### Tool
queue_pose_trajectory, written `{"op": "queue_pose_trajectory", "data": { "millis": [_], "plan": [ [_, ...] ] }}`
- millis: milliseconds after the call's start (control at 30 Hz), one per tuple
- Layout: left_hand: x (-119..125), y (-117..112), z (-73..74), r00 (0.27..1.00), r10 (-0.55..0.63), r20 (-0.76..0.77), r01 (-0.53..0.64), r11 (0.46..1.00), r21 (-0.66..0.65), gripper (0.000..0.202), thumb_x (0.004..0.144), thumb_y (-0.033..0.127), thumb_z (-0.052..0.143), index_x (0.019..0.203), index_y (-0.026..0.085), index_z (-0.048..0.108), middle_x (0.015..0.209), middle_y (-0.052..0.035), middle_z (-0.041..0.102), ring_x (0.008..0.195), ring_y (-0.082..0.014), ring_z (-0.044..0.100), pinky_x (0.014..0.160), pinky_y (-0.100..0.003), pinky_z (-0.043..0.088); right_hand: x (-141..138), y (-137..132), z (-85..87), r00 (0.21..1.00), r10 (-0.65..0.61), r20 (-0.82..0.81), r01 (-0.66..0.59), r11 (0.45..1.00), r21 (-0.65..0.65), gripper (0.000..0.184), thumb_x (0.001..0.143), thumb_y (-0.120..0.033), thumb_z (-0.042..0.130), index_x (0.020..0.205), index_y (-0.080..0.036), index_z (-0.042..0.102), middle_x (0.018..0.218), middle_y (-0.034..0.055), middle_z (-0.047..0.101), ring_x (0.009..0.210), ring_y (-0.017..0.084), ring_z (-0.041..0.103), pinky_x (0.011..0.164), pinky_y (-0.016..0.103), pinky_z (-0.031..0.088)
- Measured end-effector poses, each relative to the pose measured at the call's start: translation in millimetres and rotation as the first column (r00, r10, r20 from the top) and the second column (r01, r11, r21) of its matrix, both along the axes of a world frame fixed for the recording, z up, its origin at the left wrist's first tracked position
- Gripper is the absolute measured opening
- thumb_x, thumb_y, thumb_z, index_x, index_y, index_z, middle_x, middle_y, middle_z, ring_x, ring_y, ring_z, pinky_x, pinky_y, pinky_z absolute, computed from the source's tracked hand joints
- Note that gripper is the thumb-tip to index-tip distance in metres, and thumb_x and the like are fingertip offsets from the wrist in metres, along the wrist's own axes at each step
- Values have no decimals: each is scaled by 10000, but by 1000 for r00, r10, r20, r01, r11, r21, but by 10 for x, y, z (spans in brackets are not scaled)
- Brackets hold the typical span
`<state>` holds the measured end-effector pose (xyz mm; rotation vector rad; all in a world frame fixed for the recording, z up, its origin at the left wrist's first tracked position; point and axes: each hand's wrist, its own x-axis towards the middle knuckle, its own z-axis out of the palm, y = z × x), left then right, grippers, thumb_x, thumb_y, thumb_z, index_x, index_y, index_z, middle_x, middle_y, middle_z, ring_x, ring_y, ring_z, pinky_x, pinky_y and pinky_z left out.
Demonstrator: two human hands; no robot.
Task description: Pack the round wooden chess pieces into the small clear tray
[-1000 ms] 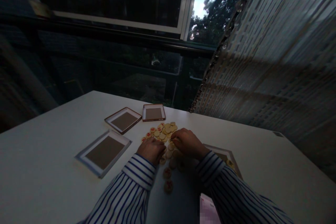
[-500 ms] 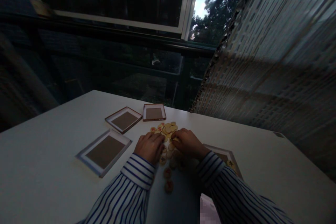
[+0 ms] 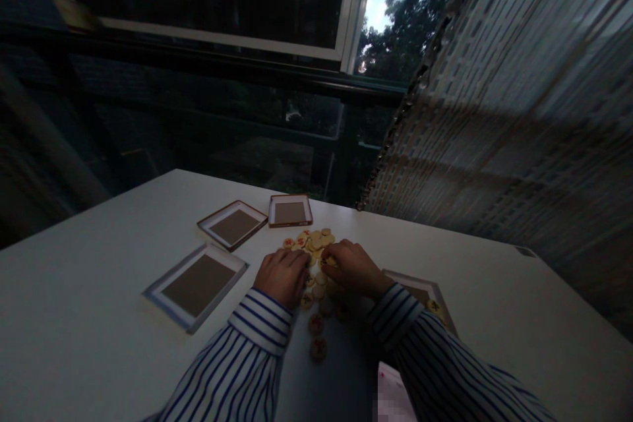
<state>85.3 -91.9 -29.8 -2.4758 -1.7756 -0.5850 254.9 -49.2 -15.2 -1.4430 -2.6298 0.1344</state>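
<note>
A heap of pale round game discs [image 3: 314,242] with red marks lies on the white table [image 3: 89,316]. My left hand [image 3: 283,276] rests palm down on the heap's left side, fingers curled over several discs. My right hand [image 3: 350,267] sits on the heap's right side with its fingertips pinched on one disc [image 3: 327,261]. More discs [image 3: 316,336] trail towards me between my striped sleeves.
Three shallow box trays lie to the left and back: a white-rimmed one [image 3: 196,285], a brown-rimmed one [image 3: 232,225] and a smaller one [image 3: 289,211]. Another tray [image 3: 426,297] sits behind my right wrist. A dark window and a bead curtain [image 3: 499,99] stand beyond the table.
My left hand has slid right and forward over the discs, covering those at the heap's left edge. My right hand has barely shifted.
</note>
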Motion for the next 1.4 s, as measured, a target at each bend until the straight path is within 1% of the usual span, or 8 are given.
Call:
{"op": "queue_pose_trajectory", "data": {
  "millis": [200,400,700,867,967,1133,1300,1400],
  "plan": [
    [-15,21,-19,999,-20,27,21,1000,-19,284,778,210,436,1042,208,539,1082,-44,599,963,-219,516,797,-366,403,-9,-18,19,1000,-2,-17,2,1000,19,219,749,-297,513,940,-212,577,892,44,602,849,182,502,718,280,317],
    [-45,51,-45,989,-47,139,54,998,-43,296,783,217,414,1054,194,530,1067,-53,603,970,-204,518,820,-356,413,-25,-51,63,996,-17,-84,22,998,59,239,742,-291,529,958,-190,553,876,48,579,808,163,493,699,264,316],
    [-17,42,-57,966,24,257,-20,1000,-17,322,794,239,397,1053,133,555,1014,-97,624,946,-202,552,829,-342,430,-54,-109,145,974,82,-210,-57,991,121,250,734,-271,549,960,-166,530,892,45,567,823,161,472,728,273,328],
    [-13,35,-21,914,82,398,-65,996,-56,312,788,274,407,1013,157,588,1002,-74,640,925,-192,573,822,-332,440,-101,-161,217,955,141,-263,-104,983,149,243,739,-275,547,955,-165,531,921,52,570,874,167,476,765,286,329],
    [-12,24,11,835,99,542,-53,994,-100,302,777,328,433,968,182,616,956,-49,659,885,-179,594,796,-305,454,-133,-193,274,953,156,-261,-116,980,162,230,747,-269,539,955,-171,533,914,50,572,884,167,478,763,285,328],
    [-1,22,50,615,178,768,-9,976,-219,320,719,379,512,903,155,647,873,-60,677,813,-188,612,748,-306,474,-166,-227,344,951,210,-227,-172,969,178,249,732,-254,555,962,-163,526,933,55,584,888,180,471,763,299,314],
    [12,34,79,386,234,892,99,951,-292,310,615,342,612,835,130,667,815,-68,684,752,-197,623,655,-293,500,-166,-284,389,956,225,-188,-187,962,198,256,748,-261,541,985,-169,514,954,60,578,903,180,460,763,306,301],
    [14,29,101,311,257,915,137,941,-310,303,569,325,649,792,123,677,785,-68,687,738,-194,623,654,-284,499,-143,-319,425,953,236,-189,-195,957,212,270,745,-266,547,993,-169,505,965,57,573,918,178,452,772,307,303]
  ]
}}
